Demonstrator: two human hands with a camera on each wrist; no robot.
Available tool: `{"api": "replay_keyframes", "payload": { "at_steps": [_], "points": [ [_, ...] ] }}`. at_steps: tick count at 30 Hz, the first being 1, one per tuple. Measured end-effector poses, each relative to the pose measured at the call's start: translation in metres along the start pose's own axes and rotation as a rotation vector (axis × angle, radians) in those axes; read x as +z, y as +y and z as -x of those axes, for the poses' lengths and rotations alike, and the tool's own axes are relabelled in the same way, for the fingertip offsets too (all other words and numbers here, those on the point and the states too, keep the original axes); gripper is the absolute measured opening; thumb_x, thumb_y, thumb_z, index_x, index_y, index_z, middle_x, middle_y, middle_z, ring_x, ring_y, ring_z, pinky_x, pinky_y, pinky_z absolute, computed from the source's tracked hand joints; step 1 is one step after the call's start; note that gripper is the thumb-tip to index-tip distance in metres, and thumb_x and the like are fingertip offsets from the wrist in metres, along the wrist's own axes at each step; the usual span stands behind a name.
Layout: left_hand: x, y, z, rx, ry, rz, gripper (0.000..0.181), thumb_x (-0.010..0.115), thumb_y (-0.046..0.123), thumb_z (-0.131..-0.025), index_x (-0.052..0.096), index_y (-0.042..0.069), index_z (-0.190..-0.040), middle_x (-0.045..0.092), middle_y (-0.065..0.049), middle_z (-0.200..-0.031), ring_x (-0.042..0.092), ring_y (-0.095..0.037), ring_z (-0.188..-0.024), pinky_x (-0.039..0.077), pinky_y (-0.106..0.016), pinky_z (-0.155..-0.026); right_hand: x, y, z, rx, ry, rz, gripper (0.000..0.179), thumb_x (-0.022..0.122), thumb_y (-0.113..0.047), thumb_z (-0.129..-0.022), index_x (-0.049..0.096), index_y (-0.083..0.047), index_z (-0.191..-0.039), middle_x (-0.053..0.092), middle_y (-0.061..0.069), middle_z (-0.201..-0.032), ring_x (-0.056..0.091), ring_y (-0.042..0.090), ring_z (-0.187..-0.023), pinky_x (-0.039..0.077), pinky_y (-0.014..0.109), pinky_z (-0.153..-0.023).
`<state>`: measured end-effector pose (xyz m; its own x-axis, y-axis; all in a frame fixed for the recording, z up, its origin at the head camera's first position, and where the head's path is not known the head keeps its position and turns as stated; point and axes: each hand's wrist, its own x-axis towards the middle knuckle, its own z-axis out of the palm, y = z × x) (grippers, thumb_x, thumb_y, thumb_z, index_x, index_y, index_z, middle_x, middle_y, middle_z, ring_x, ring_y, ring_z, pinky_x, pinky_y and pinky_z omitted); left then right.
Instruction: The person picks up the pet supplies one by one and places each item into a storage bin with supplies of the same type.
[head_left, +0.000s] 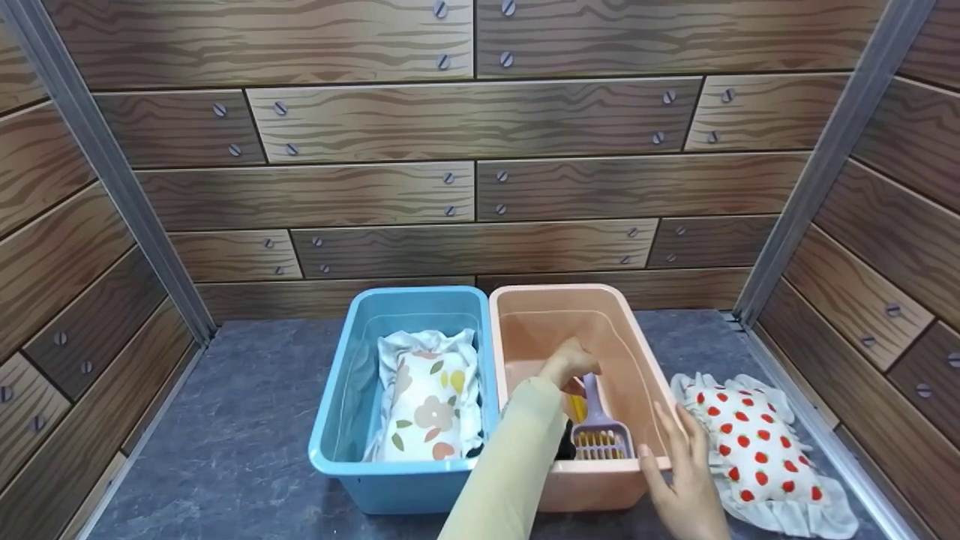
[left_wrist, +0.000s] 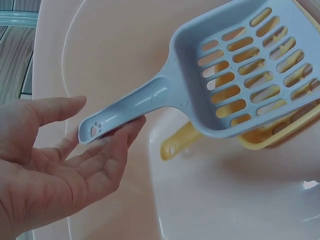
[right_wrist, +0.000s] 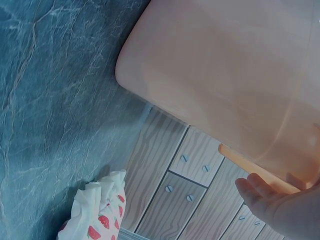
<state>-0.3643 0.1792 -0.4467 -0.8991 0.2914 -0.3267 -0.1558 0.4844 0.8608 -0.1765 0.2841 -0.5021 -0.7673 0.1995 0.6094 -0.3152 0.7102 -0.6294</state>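
Inside the peach plastic tub (head_left: 525,319), my left hand (left_wrist: 65,165) reaches to a lavender-grey slotted litter scoop (left_wrist: 135,104). Its fingers lie under the end of the scoop's handle, and the thumb stands off above it. A yellow scoop (left_wrist: 182,140) lies beneath the first one, mostly covered by its slotted head. At the tub's near right corner, my right hand (head_left: 686,480) rests on the rim with fingers extended, also seen in the right wrist view (right_wrist: 275,207).
A blue tub (head_left: 330,420) stands against the peach one's left side, with a floral frilled pillow (head_left: 431,405) in it. To the right, a strawberry-print pillow (head_left: 757,442) lies on the dark marbled surface (head_left: 225,427). Wood-patterned walls (head_left: 480,195) enclose the back and sides.
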Motion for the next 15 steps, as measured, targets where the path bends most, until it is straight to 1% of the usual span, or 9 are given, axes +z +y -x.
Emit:
{"api": "replay_keyframes", "payload": {
  "at_steps": [3, 6, 8, 10, 15],
  "points": [
    [-0.0006, -0.001, -0.0014, -0.019, 0.002, -0.019, 0.017, 0.07, 0.006, -0.085, 0.053, 0.006, -0.083, 0.055, -0.01, -0.079, 0.07, -0.039, -0.08, 0.058, -0.049, -0.078, -0.0006, -0.0002, -0.0001, 0.001, -0.003, 0.002, 0.059, 0.064, -0.001, -0.088, 0.046, -0.004, -0.143, 0.029, 0.026, -0.146, 0.038, 0.048, -0.126, 0.037, 0.073, -0.089],
    [-0.0017, -0.0016, -0.0031, -0.027, -0.004, -0.053, 0.017, 0.072, 0.006, -0.084, 0.056, 0.003, -0.09, 0.058, -0.013, -0.085, 0.07, -0.042, -0.083, 0.057, -0.052, -0.079, -0.0007, 0.0002, -0.0003, 0.002, -0.006, 0.004, 0.059, 0.064, -0.001, -0.088, 0.045, -0.004, -0.144, 0.029, 0.026, -0.146, 0.038, 0.049, -0.125, 0.037, 0.074, -0.088],
    [-0.0022, -0.0021, -0.0038, -0.026, -0.001, -0.073, 0.018, 0.073, 0.005, -0.082, 0.058, 0.001, -0.09, 0.058, -0.012, -0.085, 0.069, -0.042, -0.085, 0.057, -0.053, -0.079, -0.0007, 0.0, -0.0004, 0.003, -0.005, -0.001, 0.058, 0.064, -0.001, -0.088, 0.046, -0.004, -0.143, 0.029, 0.026, -0.146, 0.039, 0.049, -0.126, 0.038, 0.073, -0.089],
    [-0.0025, -0.0024, -0.0038, -0.012, 0.006, -0.092, 0.016, 0.075, 0.002, -0.08, 0.06, 0.0, -0.087, 0.056, -0.011, -0.082, 0.069, -0.04, -0.089, 0.058, -0.051, -0.079, -0.0009, -0.0002, -0.0004, 0.006, -0.008, 0.0, 0.058, 0.064, -0.001, -0.088, 0.046, -0.004, -0.143, 0.029, 0.026, -0.146, 0.039, 0.049, -0.125, 0.038, 0.073, -0.089],
    [-0.0024, -0.0019, -0.0036, 0.017, 0.04, -0.133, 0.015, 0.077, 0.0, -0.077, 0.064, -0.003, -0.082, 0.053, -0.007, -0.078, 0.064, -0.032, -0.095, 0.059, -0.045, -0.078, -0.0013, -0.0012, -0.0008, 0.012, -0.01, 0.003, 0.057, 0.063, -0.002, -0.089, 0.046, -0.004, -0.144, 0.029, 0.026, -0.146, 0.038, 0.049, -0.126, 0.038, 0.074, -0.089]
  ]
}}
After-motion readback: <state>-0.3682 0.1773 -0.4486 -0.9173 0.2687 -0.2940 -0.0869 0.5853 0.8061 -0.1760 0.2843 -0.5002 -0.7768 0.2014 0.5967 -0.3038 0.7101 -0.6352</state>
